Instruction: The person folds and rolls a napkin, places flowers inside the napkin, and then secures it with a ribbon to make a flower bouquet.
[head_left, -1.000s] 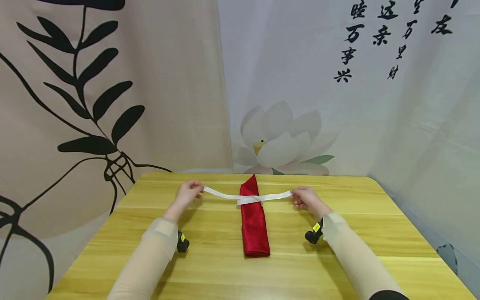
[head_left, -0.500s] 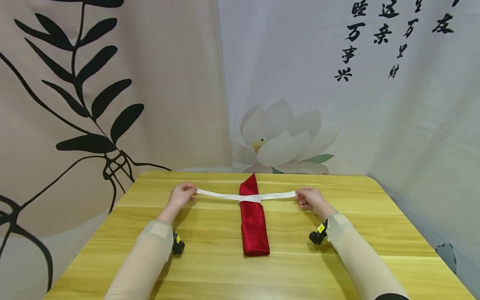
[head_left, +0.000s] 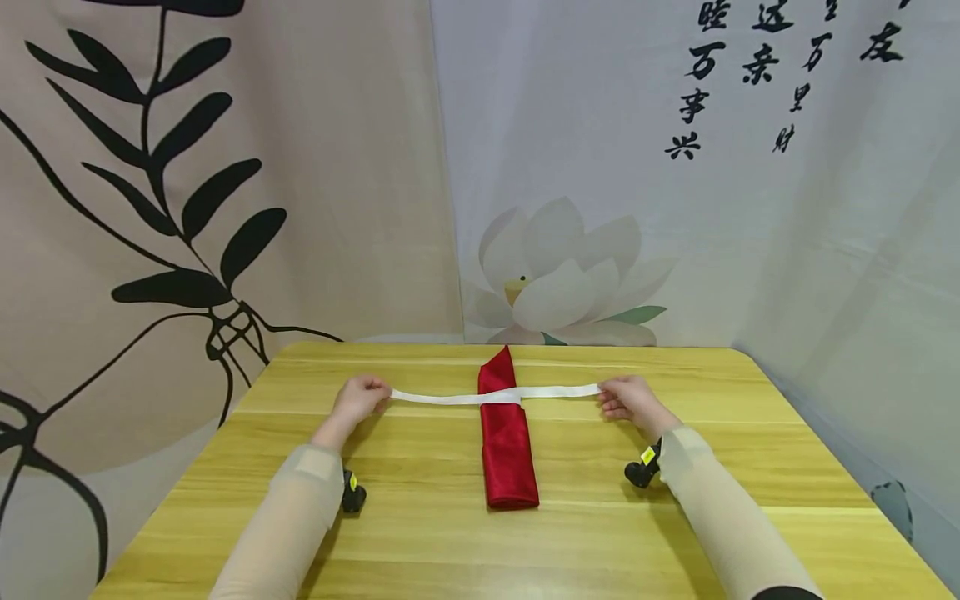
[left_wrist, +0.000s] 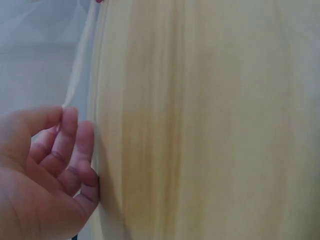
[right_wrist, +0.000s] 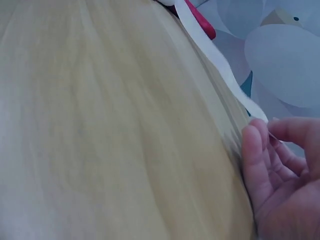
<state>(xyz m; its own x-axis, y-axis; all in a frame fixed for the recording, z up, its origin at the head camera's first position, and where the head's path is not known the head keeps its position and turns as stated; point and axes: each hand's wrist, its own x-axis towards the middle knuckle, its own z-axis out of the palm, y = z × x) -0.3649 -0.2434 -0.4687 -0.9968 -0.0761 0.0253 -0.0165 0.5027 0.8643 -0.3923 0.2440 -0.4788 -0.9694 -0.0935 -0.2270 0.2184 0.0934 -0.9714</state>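
Observation:
A folded red satiny cloth lies lengthwise at the middle of the table, its far end pointed. Across its upper part runs a white ribbon, crossed over itself on the cloth. My left hand pinches one ribbon end between thumb and forefinger. The other end is pinched by my right hand, with its remaining fingers loosely curled. Both ends stretch out nearly straight to the sides. In the right wrist view the ribbon slants from the fingertips up to the cloth.
The wooden table ends close behind the cloth's pointed tip. A printed curtain with leaves, a lotus and writing hangs behind it. Small black devices sit under both wrists, such as the right wrist camera.
Both hands have moved outward, drawing the ribbon's ends apart. The loose loop over the cloth has tightened into a snug crossing. The cloth stays in place.

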